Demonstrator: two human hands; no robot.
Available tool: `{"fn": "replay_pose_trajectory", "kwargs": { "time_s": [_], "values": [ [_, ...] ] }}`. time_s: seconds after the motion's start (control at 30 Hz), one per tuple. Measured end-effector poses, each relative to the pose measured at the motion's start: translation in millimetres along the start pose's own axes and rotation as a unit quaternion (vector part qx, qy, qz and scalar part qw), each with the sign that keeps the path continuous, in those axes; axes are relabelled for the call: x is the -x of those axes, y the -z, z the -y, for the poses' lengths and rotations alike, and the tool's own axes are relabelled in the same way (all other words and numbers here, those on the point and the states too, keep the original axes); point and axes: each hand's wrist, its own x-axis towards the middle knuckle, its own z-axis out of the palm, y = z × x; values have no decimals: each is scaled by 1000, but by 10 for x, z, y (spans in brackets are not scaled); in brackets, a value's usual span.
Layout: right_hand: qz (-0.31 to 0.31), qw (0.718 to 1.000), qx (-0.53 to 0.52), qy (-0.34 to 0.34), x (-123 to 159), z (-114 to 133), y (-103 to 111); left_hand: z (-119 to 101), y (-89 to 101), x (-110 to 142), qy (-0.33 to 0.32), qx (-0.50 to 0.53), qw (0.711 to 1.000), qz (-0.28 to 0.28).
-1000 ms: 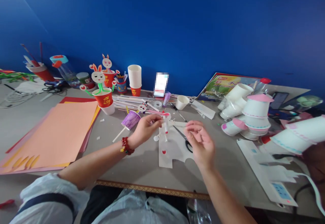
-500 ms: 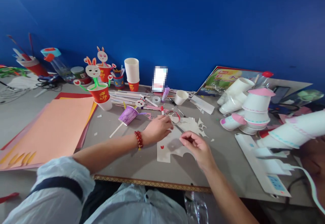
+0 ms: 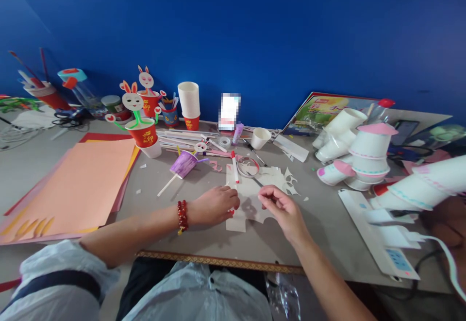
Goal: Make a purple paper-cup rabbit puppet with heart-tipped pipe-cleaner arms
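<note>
My left hand point(image 3: 218, 204) is low over the white paper, its fingers bent and closed at a small red heart-shaped piece point(image 3: 231, 212), which they partly cover. To the right, my right hand point(image 3: 279, 208) has thumb and fingers pinched together; what they hold, if anything, I cannot make out. A thin dark strip point(image 3: 257, 182) shows just beyond its fingertips. Under both hands lies the cut white paper point(image 3: 240, 224), with ragged edges. A red-and-white marker point(image 3: 235, 168) rests on it beside a tape roll point(image 3: 257, 167).
Left are coloured paper sheets point(image 3: 91, 175), a purple cup figure point(image 3: 184, 164) and a red cup with a rabbit point(image 3: 145, 135). A white cup point(image 3: 260, 139) stands behind the paper. Right are a cup tower point(image 3: 370, 153) and a power strip point(image 3: 378, 233).
My left hand has moved from over the marker toward me and left, down to the red heart. The marker now lies uncovered. My right hand has barely moved.
</note>
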Motion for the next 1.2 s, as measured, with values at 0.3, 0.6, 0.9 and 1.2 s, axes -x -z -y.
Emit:
{"fn": "replay_pose_trajectory", "kwargs": {
  "time_s": [0.3, 0.6, 0.9, 1.2],
  "values": [
    [17, 1000, 6, 5, -37, 91, -73, -26, -84, 4, -2, -57, 998, 4],
    [37, 995, -75, -51, -86, 210, -209, -25, 13, 214, -75, -9, 988, -135],
    [149, 933, -292, -152, -171, 345, -555, 60, 179, 406, -122, 23, 949, -290],
    [173, 918, -314, -169, -257, 295, -623, 197, 102, 432, -106, 30, 933, -343]
  ]
}}
